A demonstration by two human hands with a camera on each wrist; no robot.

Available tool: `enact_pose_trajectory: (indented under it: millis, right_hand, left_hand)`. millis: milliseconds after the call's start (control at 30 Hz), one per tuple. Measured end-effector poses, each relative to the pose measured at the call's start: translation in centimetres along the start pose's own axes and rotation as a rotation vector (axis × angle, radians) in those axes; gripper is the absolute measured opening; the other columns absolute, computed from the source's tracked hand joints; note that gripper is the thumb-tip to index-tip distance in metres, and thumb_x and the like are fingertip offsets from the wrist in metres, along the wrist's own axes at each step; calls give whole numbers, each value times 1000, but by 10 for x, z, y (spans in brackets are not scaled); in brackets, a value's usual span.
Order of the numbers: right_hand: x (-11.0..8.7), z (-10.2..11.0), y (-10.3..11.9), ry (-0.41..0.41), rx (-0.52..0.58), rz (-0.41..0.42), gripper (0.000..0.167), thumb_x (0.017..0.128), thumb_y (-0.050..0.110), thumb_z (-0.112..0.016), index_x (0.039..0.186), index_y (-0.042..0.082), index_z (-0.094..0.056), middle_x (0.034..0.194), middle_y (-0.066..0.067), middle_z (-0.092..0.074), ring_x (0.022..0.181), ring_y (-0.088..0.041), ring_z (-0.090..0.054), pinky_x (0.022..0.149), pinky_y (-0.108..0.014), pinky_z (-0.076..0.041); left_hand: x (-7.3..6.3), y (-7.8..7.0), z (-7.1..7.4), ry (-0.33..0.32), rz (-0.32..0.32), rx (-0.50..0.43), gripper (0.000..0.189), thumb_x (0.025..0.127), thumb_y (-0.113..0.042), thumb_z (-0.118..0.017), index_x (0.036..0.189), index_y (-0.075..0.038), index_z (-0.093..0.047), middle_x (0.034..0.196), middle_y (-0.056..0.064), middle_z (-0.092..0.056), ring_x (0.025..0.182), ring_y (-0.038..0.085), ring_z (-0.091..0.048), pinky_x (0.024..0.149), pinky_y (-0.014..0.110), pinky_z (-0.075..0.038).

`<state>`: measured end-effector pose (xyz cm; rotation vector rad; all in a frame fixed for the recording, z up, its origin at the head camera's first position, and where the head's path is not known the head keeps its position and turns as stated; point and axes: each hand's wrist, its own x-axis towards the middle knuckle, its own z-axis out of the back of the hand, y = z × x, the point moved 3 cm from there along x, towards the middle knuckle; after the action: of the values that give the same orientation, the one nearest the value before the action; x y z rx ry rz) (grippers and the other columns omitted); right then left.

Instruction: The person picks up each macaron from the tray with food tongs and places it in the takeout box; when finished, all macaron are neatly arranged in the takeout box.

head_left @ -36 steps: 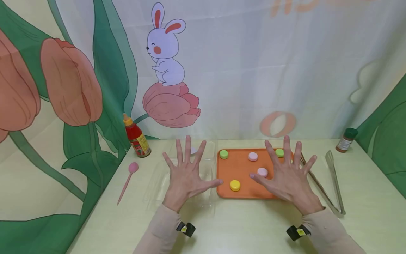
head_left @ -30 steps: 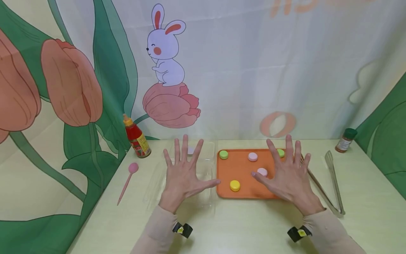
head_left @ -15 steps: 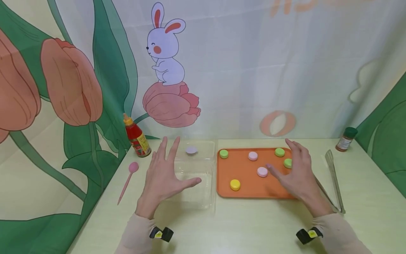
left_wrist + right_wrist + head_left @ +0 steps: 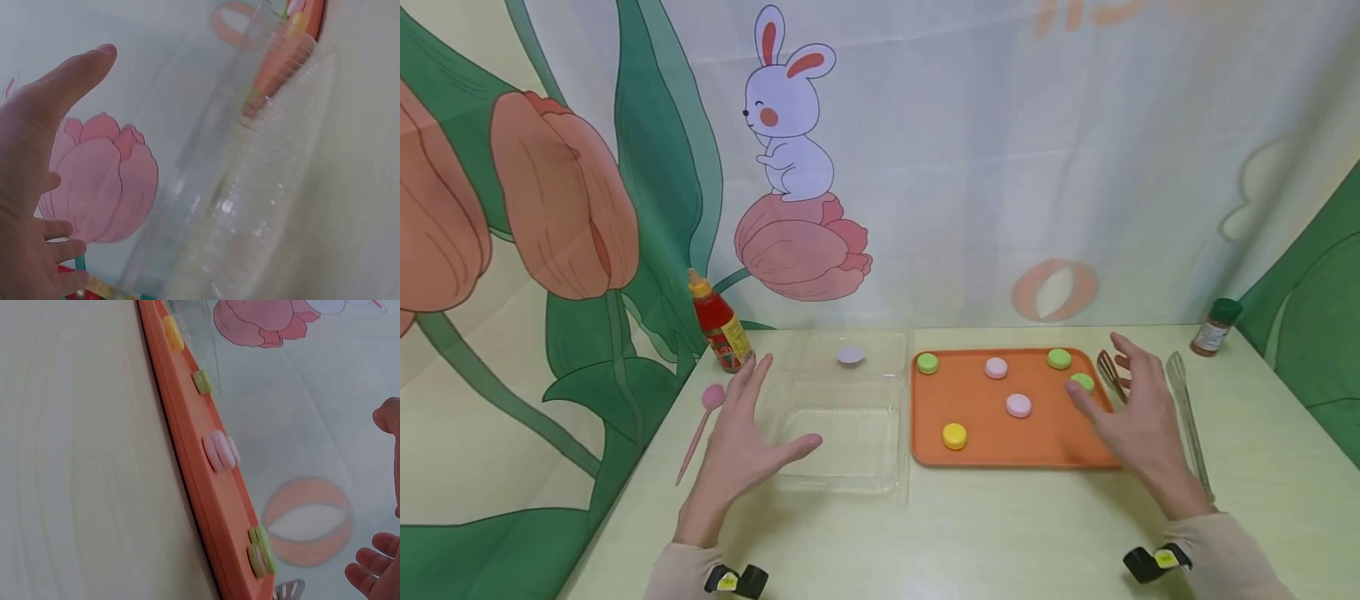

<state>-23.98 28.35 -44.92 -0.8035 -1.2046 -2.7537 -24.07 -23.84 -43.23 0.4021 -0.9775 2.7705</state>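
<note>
Presently | left hand [image 4: 736, 454], fingers and thumb spread apart, near clear box [image 4: 850, 437] | right hand [image 4: 1141, 427] likewise, by tray [image 4: 1030, 448] right edge | yellow cookie [image 4: 954, 436] near its front-left corner

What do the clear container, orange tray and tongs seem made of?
Clear container: probably thin, glossy plastic; the table shows through and bright glints dot it in the left wrist view.
Orange tray: likely smooth plastic, evenly coloured with little shine; painted metal is possible.
Tongs: apparently metal, grey with a dull sheen.

On my feed I see two beige fabric sleeves [image 4: 1228, 558], each with a black wrist strap [image 4: 1182, 553], small yellow label [image 4: 1165, 557], boxy black camera [image 4: 1142, 566].
</note>
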Motion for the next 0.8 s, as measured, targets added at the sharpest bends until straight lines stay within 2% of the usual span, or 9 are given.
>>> enact_pose_trajectory:
  millis: [67, 133, 233, 300, 367, 500, 633, 700, 800]
  right_hand:
    - [-1, 6, -6, -4, -5, -24, 95, 100, 41, -84, 174, 11, -34, 167, -24, -44, 143, -48, -50, 106, -64, -50]
    - [-3, 14, -12, -10, -15, -45, 94, 101, 41, -84, 174, 11, -33, 168, -23, -44, 145, -49, -50, 108, -55, -50]
    - [-7, 26, -23, -16, -19, -84, 93, 103, 41, -81, 175, 13, -31, 168, -24, -42, 146, -51, -49, 112, -34, -46]
    - [-11, 35, -31, -27, -24, -119, 92, 103, 42, -81, 176, 14, -31, 168, -23, -44, 146, -49, -49, 107, -22, -40]
    - [-14, 41, -40, -30, -25, -161, 94, 103, 44, -80, 176, 15, -29, 169, -22, -43, 147, -49, -48, 112, -26, -40]
    - [-23, 53, -58, -36, -46, -234, 100, 99, 48, -83, 177, 16, -29, 171, -20, -42, 147, -45, -47, 112, -32, -39]
    - [-35, 59, -74, -15, -70, -287, 105, 98, 50, -85, 177, 13, -27, 171, -22, -41, 147, -47, -46, 104, -22, -36]
    - [-40, 60, -80, 9, -82, -316, 106, 98, 53, -83, 177, 12, -25, 171, -25, -40, 147, -48, -45, 104, -23, -37]
    - [-45, 59, -87, 42, -99, -350, 108, 100, 56, -81, 178, 10, -22, 170, -29, -37, 148, -51, -44, 109, -33, -40]
  left_hand:
    - [-3, 9, -2, 9, 9, -18, 127, 79, -63, -95, 179, -32, -23, 185, 14, -19, 167, 46, -26, 119, 82, -39]
    - [-6, 17, -4, 15, 14, -45, 125, 80, -60, -96, 179, -31, -25, 184, 15, -21, 166, 45, -27, 121, 82, -37]
    - [-10, 28, -7, 29, 12, -89, 123, 81, -57, -97, 178, -28, -28, 183, 16, -25, 166, 44, -29, 123, 80, -35]
    - [-13, 36, -9, 47, 7, -144, 120, 83, -51, -98, 177, -26, -29, 182, 16, -27, 165, 44, -31, 126, 76, -35]
    - [-17, 43, -12, 68, 0, -207, 116, 85, -43, -98, 177, -27, -29, 181, 17, -28, 163, 44, -35, 127, 71, -37]
    - [-24, 54, -17, 101, -10, -321, 112, 88, -30, -98, 177, -32, -30, 180, 15, -28, 160, 46, -42, 128, 67, -38]
    - [-28, 63, -21, 138, 34, -353, 111, 91, -29, -95, 177, -35, -27, 180, 14, -32, 161, 45, -42, 129, 69, -35]
    - [-29, 66, -23, 155, 66, -360, 111, 92, -29, -94, 178, -34, -25, 179, 15, -35, 162, 44, -40, 130, 68, -33]
    - [-31, 71, -25, 174, 95, -374, 112, 91, -27, -95, 178, -32, -24, 177, 17, -40, 164, 43, -38, 132, 64, -30]
